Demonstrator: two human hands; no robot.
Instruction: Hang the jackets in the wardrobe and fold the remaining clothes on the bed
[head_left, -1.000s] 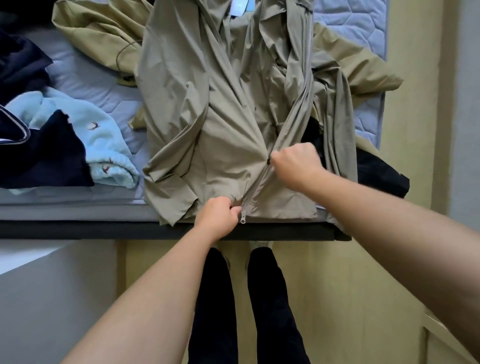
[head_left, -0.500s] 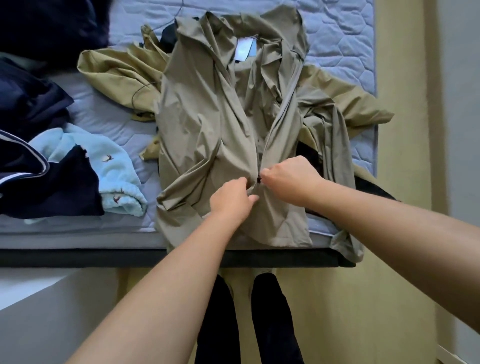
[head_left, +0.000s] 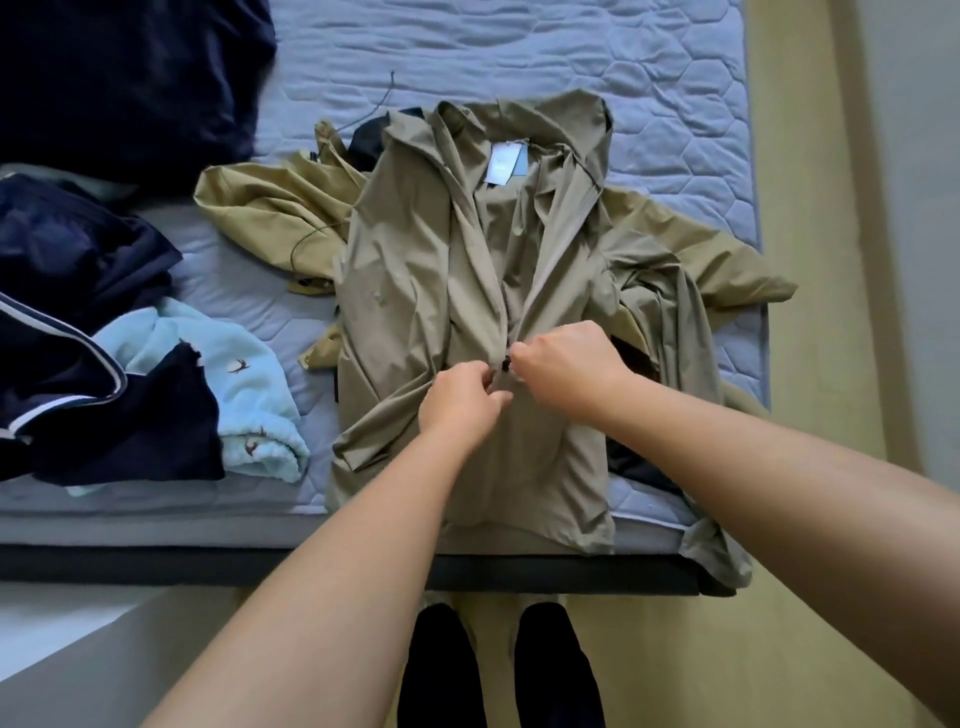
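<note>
In the head view, the taupe jacket (head_left: 415, 291) lies front-up on the bed (head_left: 675, 104), with its hem at the near edge and its collar and white label (head_left: 501, 163) at the far end. The zip therefore runs straight away from the person. The zip pull (head_left: 505, 364) sits about halfway up the jacket. The right hand (head_left: 563, 371) is curled with its fingers pinched on the pull, and the left hand (head_left: 460, 402) just below it has its fingers (head_left: 488, 376) bunching the jacket's front beside the closed stretch. The two hands nearly touch. Above the pull the jacket's fronts gape open toward the collar, so the rest of the closing probably runs that way, with the right hand leading and the left anchoring. A khaki jacket (head_left: 260, 208) spreads under the taupe jacket and shows on both sides of it. Left of the taupe jacket lie a pale blue fleece (head_left: 249, 384) and navy clothes (head_left: 78, 260). Bare quilted mattress lies beyond the taupe jacket's collar.
</note>
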